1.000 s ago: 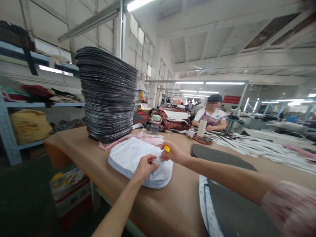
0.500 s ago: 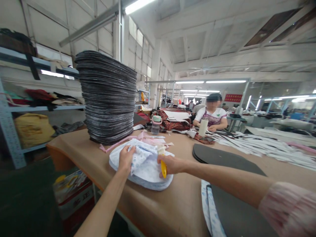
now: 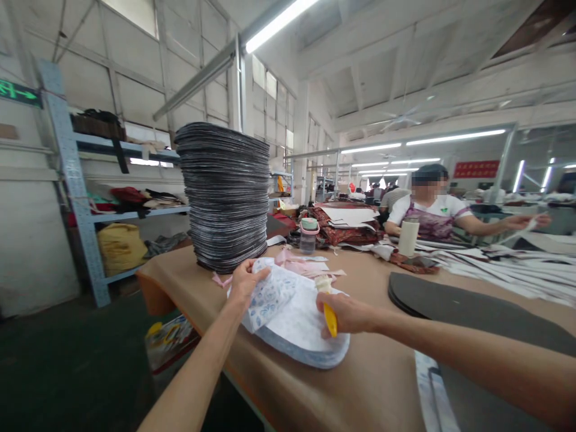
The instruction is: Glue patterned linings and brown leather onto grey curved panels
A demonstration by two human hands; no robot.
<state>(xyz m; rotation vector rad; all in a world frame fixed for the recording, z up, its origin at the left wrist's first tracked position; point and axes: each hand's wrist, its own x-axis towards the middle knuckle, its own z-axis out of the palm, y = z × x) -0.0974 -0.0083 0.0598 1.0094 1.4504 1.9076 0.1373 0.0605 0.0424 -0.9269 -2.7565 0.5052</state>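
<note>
Fingers of the left hand [image 3: 244,282] pinch a patterned cloth piece [image 3: 271,294] raised off the white stack [image 3: 310,347] on the bench [image 3: 360,390]. Right hand [image 3: 347,313] fingers clamp a yellow-handled tool [image 3: 330,318] above that stack.

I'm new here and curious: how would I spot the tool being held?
Start at the tall dark stack on the table; in front lies a white pile. Over it the right hand grips the tool, while the left hand holds a cloth. The tool's yellow handle stands out among white and dark things.
</note>
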